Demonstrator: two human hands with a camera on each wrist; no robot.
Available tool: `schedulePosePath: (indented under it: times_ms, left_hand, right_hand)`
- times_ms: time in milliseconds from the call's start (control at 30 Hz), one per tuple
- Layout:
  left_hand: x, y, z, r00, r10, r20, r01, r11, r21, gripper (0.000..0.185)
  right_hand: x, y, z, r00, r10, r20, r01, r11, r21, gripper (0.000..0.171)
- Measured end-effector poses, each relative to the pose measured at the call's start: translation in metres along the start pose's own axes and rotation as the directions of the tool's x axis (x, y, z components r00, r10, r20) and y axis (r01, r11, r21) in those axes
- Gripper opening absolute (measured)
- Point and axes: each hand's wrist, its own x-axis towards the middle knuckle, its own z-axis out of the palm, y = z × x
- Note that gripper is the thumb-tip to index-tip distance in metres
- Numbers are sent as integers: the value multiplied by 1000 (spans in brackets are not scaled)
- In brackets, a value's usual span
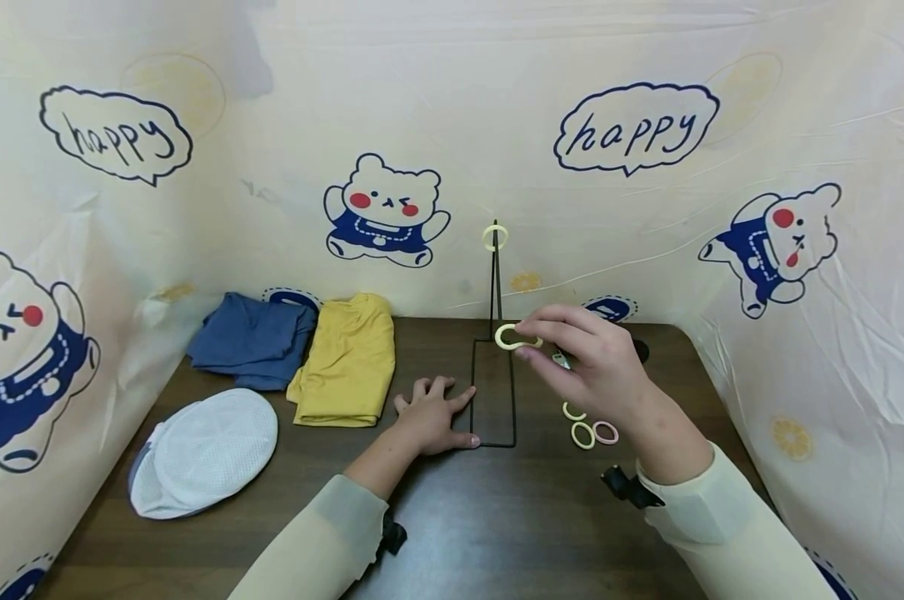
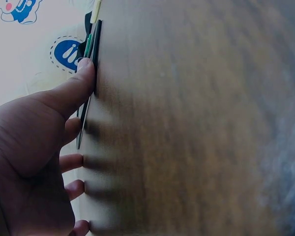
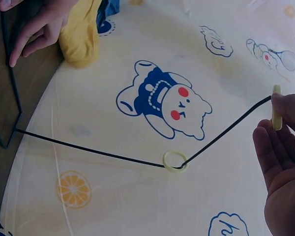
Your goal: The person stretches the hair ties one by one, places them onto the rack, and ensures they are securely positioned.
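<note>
Now we are pinching a light, stretchy band in our right hand at the stand. Our left hand is pressing flat on its base; edge grips look safest, as it could snap away.

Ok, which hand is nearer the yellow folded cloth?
Left. The left hand presses flat on the wire stand's base, just right of the yellow folded cloth. The right hand is farther right, pinching a yellow hair tie.

Dark wooden tabletop. At rear left, a folded blue garment lies just beside a folded yellow garment. A white mesh cap sits near the front left. Cartoon-bear backdrop encloses the scene.
</note>
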Motion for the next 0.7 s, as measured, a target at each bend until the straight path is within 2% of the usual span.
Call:
schedulePosePath:
  times_ms: [700]
  left_hand:
    - [0, 0, 0, 1000, 1, -7, 0, 1000, 9, 92]
  right_hand:
    - [7, 24, 17, 993, 116, 14, -116, 993, -9, 27]
